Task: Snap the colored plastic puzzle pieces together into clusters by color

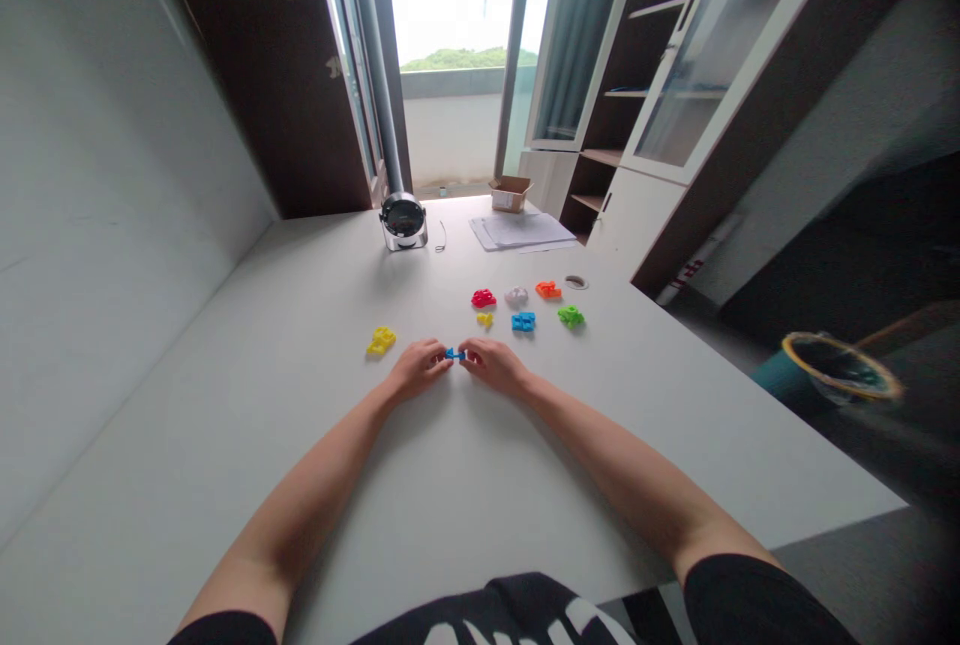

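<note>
A small blue plastic piece (454,354) sits between my two hands, just over the white table (465,485). My left hand (418,367) pinches its left end, and the fingers of my right hand (491,365) close on its right end. The fingertips partly cover the piece, so its exact kind is unclear. To the left of my left hand lies a yellow plastic cluster (381,341). Beyond my right hand are small heaps of plastic pieces: red (484,298), white (517,296), orange (548,290), yellow (485,319), blue (523,322) and green (571,316).
A round black lamp-like device (403,218) on a metal stand is at the table's back, beside a thin wire (441,237). Papers (525,231), a cardboard box (511,193) and a white ring (576,282) lie farther right. A lined bin (840,370) stands off the right edge.
</note>
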A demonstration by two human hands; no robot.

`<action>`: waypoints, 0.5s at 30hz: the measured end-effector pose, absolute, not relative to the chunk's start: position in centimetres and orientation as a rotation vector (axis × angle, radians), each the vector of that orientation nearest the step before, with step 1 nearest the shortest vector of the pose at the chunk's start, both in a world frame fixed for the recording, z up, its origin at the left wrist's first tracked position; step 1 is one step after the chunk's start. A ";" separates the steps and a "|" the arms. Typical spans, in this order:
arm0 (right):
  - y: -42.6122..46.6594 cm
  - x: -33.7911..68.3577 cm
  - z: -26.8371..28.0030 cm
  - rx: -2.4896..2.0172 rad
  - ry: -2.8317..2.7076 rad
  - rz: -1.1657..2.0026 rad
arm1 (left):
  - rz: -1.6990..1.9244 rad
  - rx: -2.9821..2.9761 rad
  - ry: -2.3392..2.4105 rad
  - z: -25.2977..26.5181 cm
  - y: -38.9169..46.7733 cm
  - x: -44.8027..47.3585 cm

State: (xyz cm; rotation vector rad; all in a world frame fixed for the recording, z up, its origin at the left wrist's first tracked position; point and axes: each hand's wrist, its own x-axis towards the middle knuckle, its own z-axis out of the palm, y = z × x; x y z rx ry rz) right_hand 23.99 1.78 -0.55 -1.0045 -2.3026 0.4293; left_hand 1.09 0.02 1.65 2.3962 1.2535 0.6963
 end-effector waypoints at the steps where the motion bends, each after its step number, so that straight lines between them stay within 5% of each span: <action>1: 1.8 24.0 -0.6 -1.008 -2.298 0.431 | 0.690 2.396 1.256 1.7 0.0 1.1; 15: 2.0 24.1 -0.7 -1.010 -2.280 0.460 | 0.704 2.393 1.271 1.5 0.1 1.2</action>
